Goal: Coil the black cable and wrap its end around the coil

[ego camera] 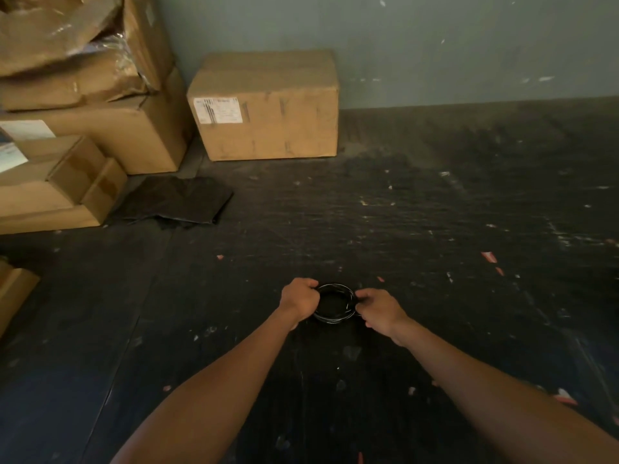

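The black cable (336,318) is wound into a small round coil of several loops, held low over the dark floor in front of me. My left hand (299,300) grips the coil's left side with the fingers curled around the loops. My right hand (380,309) pinches the coil's right side, thumb and fingers closed on the strands. The cable's loose end cannot be made out against the dark floor.
A cardboard box (268,107) stands against the grey wall ahead. More stacked boxes (83,128) fill the left side, with a black plastic sheet (174,204) lying beside them. Another box corner (13,293) pokes in at the left edge. Small scraps dot the dark floor (452,229).
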Demonstrator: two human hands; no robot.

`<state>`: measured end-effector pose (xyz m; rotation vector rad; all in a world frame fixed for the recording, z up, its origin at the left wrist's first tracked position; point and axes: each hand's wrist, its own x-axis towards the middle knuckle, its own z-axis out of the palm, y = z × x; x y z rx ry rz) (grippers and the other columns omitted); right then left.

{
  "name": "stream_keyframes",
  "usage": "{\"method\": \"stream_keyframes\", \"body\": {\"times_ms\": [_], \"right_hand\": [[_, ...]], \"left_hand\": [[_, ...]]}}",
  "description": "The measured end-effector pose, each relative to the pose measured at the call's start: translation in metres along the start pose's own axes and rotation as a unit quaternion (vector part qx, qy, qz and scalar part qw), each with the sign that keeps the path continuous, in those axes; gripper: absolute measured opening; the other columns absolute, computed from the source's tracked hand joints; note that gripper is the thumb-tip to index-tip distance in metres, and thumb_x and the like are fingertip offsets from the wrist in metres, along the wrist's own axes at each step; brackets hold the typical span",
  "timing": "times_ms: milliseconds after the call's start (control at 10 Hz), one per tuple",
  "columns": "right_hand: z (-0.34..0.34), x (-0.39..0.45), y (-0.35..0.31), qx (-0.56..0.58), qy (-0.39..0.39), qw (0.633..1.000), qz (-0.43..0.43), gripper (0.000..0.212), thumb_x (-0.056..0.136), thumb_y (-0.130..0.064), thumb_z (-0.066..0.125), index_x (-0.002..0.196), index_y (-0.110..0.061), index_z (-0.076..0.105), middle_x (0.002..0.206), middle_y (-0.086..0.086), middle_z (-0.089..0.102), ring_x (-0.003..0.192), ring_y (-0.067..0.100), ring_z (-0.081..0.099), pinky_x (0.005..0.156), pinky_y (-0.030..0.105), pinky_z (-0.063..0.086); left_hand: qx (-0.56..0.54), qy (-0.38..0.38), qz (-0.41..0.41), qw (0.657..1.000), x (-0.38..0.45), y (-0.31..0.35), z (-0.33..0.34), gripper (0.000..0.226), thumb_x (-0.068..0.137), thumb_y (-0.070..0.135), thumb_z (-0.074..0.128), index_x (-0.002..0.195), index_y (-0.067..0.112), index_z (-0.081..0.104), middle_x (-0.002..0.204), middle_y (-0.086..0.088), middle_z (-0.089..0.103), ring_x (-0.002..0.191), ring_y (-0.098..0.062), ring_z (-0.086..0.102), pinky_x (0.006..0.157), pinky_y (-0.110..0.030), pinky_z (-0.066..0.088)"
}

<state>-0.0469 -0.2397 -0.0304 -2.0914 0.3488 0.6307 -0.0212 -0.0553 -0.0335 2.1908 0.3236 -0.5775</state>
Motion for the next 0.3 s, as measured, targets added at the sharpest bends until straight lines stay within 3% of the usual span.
{"method": "stream_keyframes", "body": {"times_ms": [100,200,300], "right_hand": [[0.0,0.001,-0.005,-0.067,-0.01,0.998,-0.02,0.039,0.095,-0.017,0.056,0.135,-0.019,0.054,0.111,0.0,0.061,0.093,0.011,0.06,0.082,0.032,0.053],[-0.001,0.001,-0.01,-0.128,0.004,0.992,-0.021,0.044,0.094,-0.021,0.056,0.137,-0.019,0.051,0.135,0.009,0.053,0.111,0.019,0.058,0.091,0.034,0.05],[-0.001,-0.014,-0.011,-0.164,0.037,0.985,-0.023,0.047,0.094,-0.025,0.056,0.139,-0.023,0.045,0.144,0.01,0.036,0.119,0.025,0.052,0.097,0.038,0.049]], "left_hand": [[0.036,0.005,0.001,0.999,-0.002,0.003,0.001,0.046,0.097,0.011,0.046,0.142,0.018,0.05,0.15,-0.011,0.047,0.134,-0.026,0.045,0.115,-0.037,0.033],[0.04,0.028,-0.011,0.999,-0.002,0.005,-0.001,0.051,0.096,0.017,0.048,0.147,0.023,0.045,0.153,-0.011,0.041,0.136,-0.031,0.041,0.113,-0.041,0.035],[0.039,0.051,-0.022,0.998,-0.013,0.003,-0.001,0.055,0.094,0.022,0.052,0.148,0.026,0.04,0.15,-0.012,0.038,0.13,-0.034,0.044,0.105,-0.043,0.044]]}}
